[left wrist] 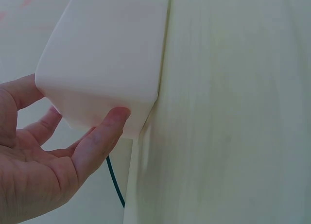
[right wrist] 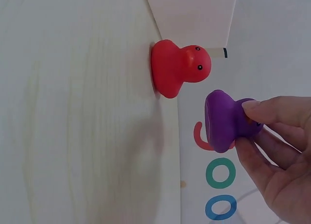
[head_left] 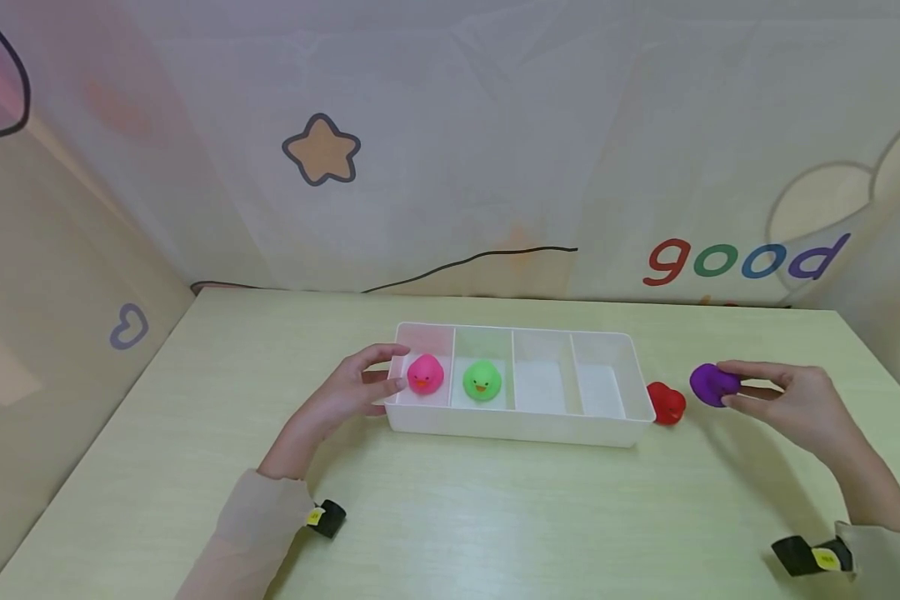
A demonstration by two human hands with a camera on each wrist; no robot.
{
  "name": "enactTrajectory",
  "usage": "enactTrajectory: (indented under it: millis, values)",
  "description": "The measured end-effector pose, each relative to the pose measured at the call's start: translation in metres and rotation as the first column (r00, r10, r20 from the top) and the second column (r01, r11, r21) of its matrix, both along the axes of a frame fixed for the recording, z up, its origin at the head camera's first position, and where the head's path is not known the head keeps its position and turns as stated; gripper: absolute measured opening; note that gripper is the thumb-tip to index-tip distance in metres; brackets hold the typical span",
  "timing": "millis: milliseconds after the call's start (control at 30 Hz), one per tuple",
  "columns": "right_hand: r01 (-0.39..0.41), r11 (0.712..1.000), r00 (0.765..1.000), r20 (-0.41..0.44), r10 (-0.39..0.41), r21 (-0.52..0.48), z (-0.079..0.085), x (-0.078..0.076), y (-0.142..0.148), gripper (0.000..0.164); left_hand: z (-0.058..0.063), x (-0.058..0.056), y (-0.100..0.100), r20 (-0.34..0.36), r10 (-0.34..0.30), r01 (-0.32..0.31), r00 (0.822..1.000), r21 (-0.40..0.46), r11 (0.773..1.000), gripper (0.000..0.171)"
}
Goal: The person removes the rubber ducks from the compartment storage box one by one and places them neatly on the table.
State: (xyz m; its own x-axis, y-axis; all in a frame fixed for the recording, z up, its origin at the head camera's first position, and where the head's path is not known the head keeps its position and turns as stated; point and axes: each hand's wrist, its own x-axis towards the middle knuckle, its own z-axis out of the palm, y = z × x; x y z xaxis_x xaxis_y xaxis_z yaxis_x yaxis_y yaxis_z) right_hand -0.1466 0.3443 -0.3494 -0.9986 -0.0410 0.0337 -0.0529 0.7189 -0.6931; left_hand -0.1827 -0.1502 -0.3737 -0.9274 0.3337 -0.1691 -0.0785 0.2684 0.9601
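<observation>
A white divided tray [head_left: 510, 423] stands mid-table, with a pink rubber duck [head_left: 425, 375] in its leftmost compartment and a green rubber duck [head_left: 482, 381] in the one beside it. My left hand [head_left: 352, 385] holds the tray's left end with bent fingers; in the left wrist view the thumb [left wrist: 104, 136] lies against the end wall. Pinched by its head between thumb and fingers, a purple rubber duck [right wrist: 223, 122] is held above the table by my right hand [head_left: 791, 404]. A red rubber duck [head_left: 667, 404] sits on the table just outside the tray's right end.
The pale wood-grain table [head_left: 465, 517] is bounded at the back by a printed cloth wall [head_left: 457, 150], with more cloth at both sides. The tray's two right compartments [head_left: 573, 387] show bare floors.
</observation>
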Motion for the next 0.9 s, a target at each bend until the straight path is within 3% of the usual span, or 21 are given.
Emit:
enactTrajectory:
  millis: [433,900]
  values:
    - [-0.073,0.990,0.997,0.047,0.068,0.117,-0.012,-0.003,-0.001,0.043,0.000,0.000,-0.001,0.003,-0.008,0.008,1.000,0.005,1.000,0.050]
    - [-0.119,0.981,0.992,0.071,0.109,0.155,-0.016,-0.004,0.002,0.042,0.000,0.000,-0.001,0.012,-0.010,0.010,1.000,0.008,1.000,0.049]
